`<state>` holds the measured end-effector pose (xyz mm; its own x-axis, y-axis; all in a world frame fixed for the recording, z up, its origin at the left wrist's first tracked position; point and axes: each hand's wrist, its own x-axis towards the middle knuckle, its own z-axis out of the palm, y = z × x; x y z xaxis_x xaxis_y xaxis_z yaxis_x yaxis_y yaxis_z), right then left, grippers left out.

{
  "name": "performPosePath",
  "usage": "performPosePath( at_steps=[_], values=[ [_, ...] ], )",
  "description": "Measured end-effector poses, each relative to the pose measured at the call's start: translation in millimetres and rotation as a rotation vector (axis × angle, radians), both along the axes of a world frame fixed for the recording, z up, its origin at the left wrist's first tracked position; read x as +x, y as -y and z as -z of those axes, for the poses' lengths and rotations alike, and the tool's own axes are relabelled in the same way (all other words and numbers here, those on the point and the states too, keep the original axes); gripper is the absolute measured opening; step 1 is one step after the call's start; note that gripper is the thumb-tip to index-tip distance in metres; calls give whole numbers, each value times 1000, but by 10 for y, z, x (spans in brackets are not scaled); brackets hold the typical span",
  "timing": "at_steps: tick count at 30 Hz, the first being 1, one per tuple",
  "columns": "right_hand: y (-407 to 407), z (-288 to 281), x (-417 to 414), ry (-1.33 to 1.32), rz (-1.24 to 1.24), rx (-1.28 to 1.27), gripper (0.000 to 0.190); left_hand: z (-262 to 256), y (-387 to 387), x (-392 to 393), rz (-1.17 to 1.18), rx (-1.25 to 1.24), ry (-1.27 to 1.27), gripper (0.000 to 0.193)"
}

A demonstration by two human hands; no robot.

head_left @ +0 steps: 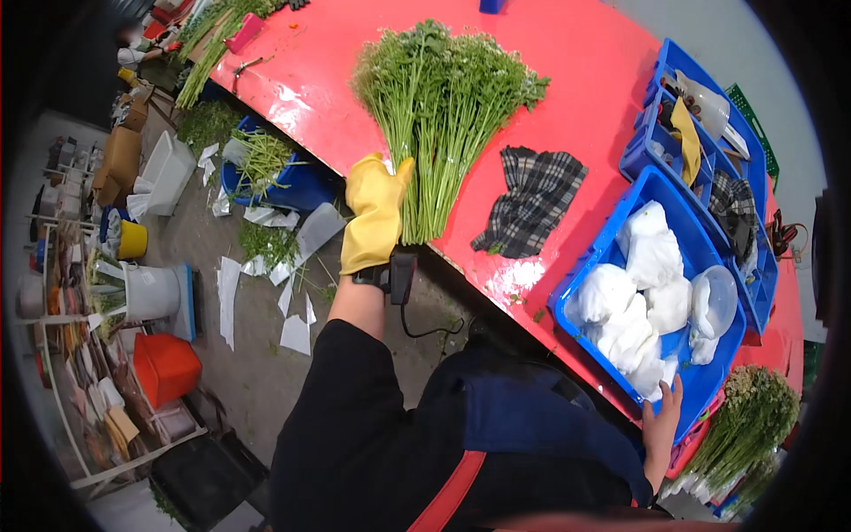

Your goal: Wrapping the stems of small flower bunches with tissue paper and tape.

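Note:
A bunch of leafy green stems with small pale blossoms (442, 126) lies on the red table, cut ends near its edge. My left hand (375, 209), in a yellow rubber glove, rests against the left side of the stems; its fingertips are partly hidden, so its hold is unclear. To the right of the bunch lies a crumpled plaid cloth (532, 199). My bare right hand (661, 415) is at the near rim of a blue plastic tray (705, 399), fingers apart. Its fingertips are by wet white wads (628, 326), and a clear plastic cup (715, 302) sits among them.
A blue compartment tray (705, 156) stands behind the tray of wads. Pruning shears (246, 70) lie at the table's far left. Below that edge is a blue bin (292, 183) with cut stems. Paper scraps (229, 299) litter the floor. Another person (143, 53) stands far left.

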<state>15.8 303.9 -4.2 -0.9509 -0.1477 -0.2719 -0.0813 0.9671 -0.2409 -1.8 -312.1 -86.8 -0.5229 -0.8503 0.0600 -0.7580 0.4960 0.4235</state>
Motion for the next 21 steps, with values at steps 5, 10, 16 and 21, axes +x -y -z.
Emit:
performPosePath(
  at_steps=[5,10,16,21],
  values=[
    [102,-31,105,18,15,-44,46,328,339,-260,102,-70,285,45],
    [161,-129,205,10,31,-71,47,-295,283,-487,-17,236,97,33],
    [300,-107,127,7,-60,-137,46,-914,289,-128,53,869,-686,35],
    [712,-160,-51,-44,-238,-191,43,-908,26,80,293,1240,-1097,39]
  ],
)
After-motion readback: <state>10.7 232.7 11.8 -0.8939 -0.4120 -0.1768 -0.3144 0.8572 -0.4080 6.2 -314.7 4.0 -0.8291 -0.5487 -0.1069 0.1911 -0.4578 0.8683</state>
